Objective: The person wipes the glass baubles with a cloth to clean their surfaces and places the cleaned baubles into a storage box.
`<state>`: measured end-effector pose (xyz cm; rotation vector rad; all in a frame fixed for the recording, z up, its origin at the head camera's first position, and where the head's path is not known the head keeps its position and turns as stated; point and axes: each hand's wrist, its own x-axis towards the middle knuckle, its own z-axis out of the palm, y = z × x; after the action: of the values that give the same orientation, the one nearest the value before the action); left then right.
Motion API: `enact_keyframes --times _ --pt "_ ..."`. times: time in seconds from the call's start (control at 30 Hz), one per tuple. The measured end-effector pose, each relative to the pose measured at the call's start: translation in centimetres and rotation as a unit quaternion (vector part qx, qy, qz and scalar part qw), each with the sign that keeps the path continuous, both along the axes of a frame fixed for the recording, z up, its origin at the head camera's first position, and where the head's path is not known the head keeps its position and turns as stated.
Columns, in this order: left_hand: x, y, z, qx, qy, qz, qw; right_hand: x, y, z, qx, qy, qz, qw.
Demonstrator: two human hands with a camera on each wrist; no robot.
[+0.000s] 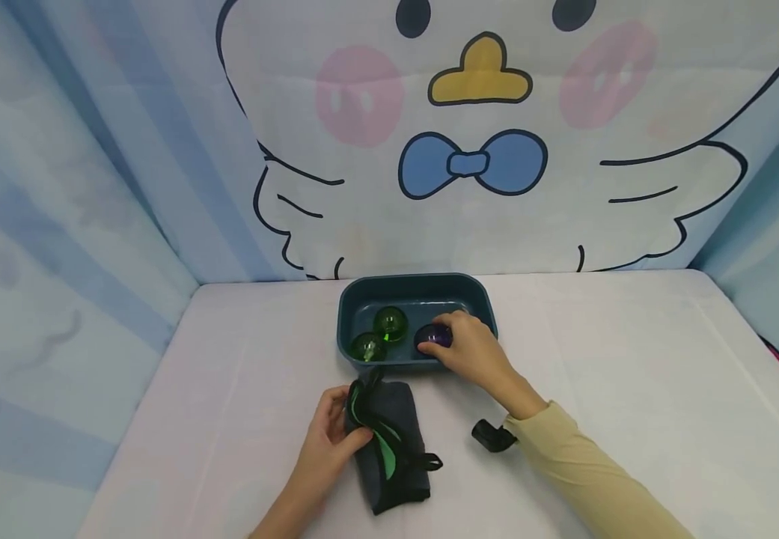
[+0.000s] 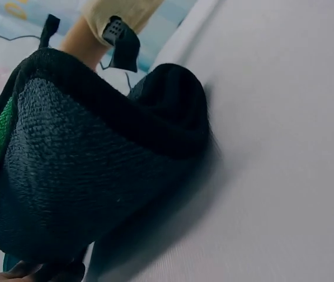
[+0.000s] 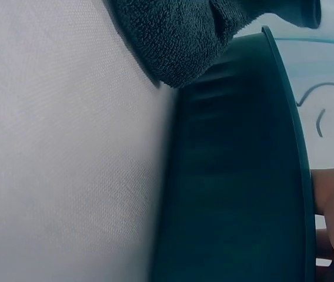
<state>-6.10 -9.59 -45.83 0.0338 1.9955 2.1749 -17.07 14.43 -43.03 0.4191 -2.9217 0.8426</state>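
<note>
In the head view my left hand grips a folded dark grey towel with black edging, a hanging loop and green showing in its fold. Its thumb lies over the towel, the other fingers at the far side. My right hand reaches into a dark teal basin and holds a shiny purple ball between thumb and fingers. Left of that ball are two clear green balls, one farther back and one nearer. The basin's outer wall hides the purple ball in the right wrist view.
A small black device sticks out from the right sleeve over the white tabletop. Behind the basin hangs a cloth backdrop with a cartoon print, and blue patterned cloth hangs at the left.
</note>
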Motion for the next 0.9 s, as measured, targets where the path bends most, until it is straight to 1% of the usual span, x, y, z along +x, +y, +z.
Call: enact_keyframes --times 0.13,0.3,0.43,0.53,0.6,0.73,0.8,0.9 --pt "0.2 -1.1 0.0 -0.007 -0.019 0.005 0.9998 0.1 0.0 0.0 0.005 -0.012 -0.002 1.000" --pt "0.3 -2.4 0.2 -0.036 -0.042 0.027 0.9981 0.2 -0.3 0.4 0.014 -0.026 0.003 1.000" --pt "0.4 -3.0 0.2 -0.050 -0.062 0.042 0.9959 0.3 -0.3 0.5 0.023 -0.032 0.003 0.999" --pt "0.5 -3.3 0.1 -0.053 -0.063 0.048 0.9954 0.5 -0.2 0.5 0.028 -0.019 0.000 0.999" --pt "0.6 -3.6 0.0 -0.059 -0.057 0.055 0.9951 0.6 -0.1 0.5 0.028 -0.004 0.000 1.000" --pt "0.6 -4.1 0.1 -0.070 -0.055 0.070 0.9936 1.0 0.2 0.4 0.013 0.030 0.004 0.999" --pt "0.5 -4.3 0.3 -0.076 -0.058 0.075 0.9926 1.2 0.5 0.4 0.005 0.049 0.011 0.999" --pt "0.4 -4.6 0.9 -0.085 -0.052 0.077 0.9920 1.6 0.9 0.5 -0.005 0.076 0.033 0.997"
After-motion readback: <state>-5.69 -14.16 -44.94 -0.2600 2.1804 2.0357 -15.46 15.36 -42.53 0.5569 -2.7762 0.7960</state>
